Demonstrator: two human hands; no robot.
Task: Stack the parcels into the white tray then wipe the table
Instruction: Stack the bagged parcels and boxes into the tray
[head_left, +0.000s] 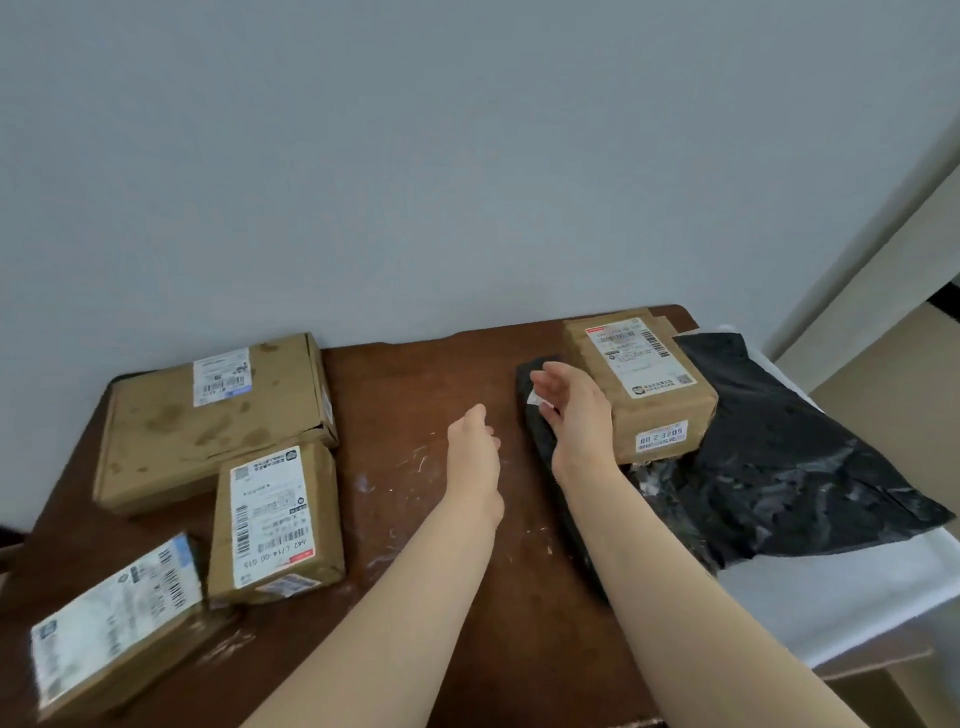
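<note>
Head view: right hand (571, 415) and left hand (472, 447) are both slack and empty. One box (639, 384) sits on the bag (779, 441) in the tray (831, 597). Three parcels (275, 525) lie left on the surface (415, 389). Best grip the next one with both hands.

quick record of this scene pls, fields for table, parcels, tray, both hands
table: brown table, white smears near its middle
parcels on table: three cardboard ones at the left: large flat box, middle box, near box
tray: white tray at the right
over tray: black bag parcel, with labelled box resting on it
left hand: fingers relaxed, holding nothing, over the table
right hand: fingers relaxed, beside the labelled box
</note>
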